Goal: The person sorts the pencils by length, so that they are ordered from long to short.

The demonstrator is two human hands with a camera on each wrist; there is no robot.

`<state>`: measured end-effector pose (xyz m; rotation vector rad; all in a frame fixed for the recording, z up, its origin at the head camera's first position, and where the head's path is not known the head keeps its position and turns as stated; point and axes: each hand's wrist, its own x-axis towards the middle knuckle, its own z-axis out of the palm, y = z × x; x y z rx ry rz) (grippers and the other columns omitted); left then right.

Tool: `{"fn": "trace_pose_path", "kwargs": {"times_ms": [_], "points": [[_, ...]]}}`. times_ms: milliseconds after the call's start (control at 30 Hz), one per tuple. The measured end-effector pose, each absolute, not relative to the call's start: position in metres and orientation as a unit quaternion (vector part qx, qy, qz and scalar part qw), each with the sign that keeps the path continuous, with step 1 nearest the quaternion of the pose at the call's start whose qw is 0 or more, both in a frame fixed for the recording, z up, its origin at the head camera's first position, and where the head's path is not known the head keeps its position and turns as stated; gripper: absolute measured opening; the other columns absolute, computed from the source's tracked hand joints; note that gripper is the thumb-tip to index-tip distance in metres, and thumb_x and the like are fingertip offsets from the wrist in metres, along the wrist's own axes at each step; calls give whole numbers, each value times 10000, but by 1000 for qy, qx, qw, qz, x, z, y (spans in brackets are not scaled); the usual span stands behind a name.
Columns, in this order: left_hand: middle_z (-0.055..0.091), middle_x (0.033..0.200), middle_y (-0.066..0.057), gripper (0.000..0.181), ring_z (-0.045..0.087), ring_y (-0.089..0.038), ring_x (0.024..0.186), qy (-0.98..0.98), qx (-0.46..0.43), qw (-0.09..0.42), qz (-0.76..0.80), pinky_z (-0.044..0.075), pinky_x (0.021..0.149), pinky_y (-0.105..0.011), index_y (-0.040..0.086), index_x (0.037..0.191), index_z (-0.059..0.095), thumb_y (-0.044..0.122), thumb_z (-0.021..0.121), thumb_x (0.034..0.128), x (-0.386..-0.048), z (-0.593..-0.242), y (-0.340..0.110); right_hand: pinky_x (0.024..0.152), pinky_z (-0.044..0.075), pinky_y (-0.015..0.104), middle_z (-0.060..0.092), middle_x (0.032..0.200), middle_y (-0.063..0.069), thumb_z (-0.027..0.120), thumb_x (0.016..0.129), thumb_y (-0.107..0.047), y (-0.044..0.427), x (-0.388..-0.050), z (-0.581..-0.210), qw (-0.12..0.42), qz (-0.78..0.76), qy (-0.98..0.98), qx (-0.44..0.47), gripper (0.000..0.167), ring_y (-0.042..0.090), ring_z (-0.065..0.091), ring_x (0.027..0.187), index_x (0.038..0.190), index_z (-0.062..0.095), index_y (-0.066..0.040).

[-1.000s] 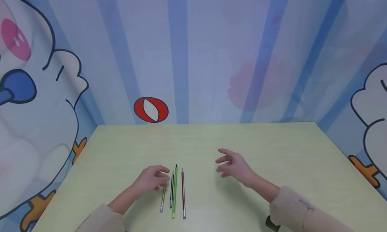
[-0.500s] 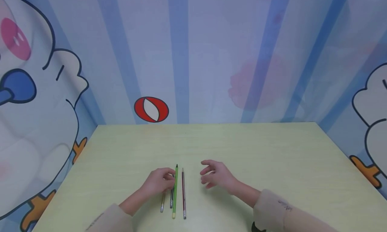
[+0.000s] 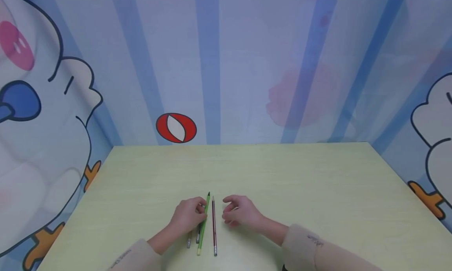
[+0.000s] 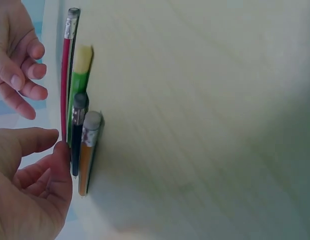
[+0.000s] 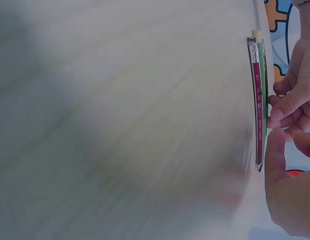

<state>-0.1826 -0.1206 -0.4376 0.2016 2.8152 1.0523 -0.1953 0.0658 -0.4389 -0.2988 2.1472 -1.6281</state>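
Several pencils lie side by side on the table, erasers toward the person. In the head view my left hand [image 3: 186, 215] is over the left ones, with thumb and a fingertip pinching the green pencil [image 3: 201, 236], which lies slanted. Partly under this hand are a dark pencil [image 4: 76, 142] and an orange-yellow pencil [image 4: 86, 162], plainest in the left wrist view. A dark red pencil [image 3: 214, 227] with a silver ferrule lies just right of the green one. My right hand [image 3: 243, 212], fingers loosely bent and holding nothing, hovers right of the red pencil, apart from it.
The pale wooden table [image 3: 293, 165] reaches back to a light blue striped backdrop [image 3: 243, 66] with cartoon prints. Similar printed panels stand at the left and right sides.
My right hand has moved left, toward the pencils. The left hand has shifted right onto the green pencil, which has turned: its tip went right and its eraser end left.
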Motion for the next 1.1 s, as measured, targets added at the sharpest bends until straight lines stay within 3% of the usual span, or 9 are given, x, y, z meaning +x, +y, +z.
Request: {"fn": "trace_pose_path", "kwargs": {"times_ms": [567, 1100], "points": [[515, 591, 24, 293, 449, -78, 460, 957, 50, 62, 280, 369, 416, -174, 31, 1007, 584, 113, 662, 737, -180, -437, -111, 474, 502, 259, 588, 653, 60, 645, 734, -13, 35, -191, -443, 191, -530, 822, -87, 393, 115, 559, 475, 1097, 520, 72], [504, 601, 8, 231, 434, -74, 466, 969, 47, 72, 231, 342, 415, -171, 40, 900, 606, 180, 681, 733, -181, -434, -107, 388, 431, 224, 561, 536, 52, 662, 744, -67, 27, -197, -448, 169, -474, 859, -96, 246, 96, 485, 369, 936, 537, 24]]}}
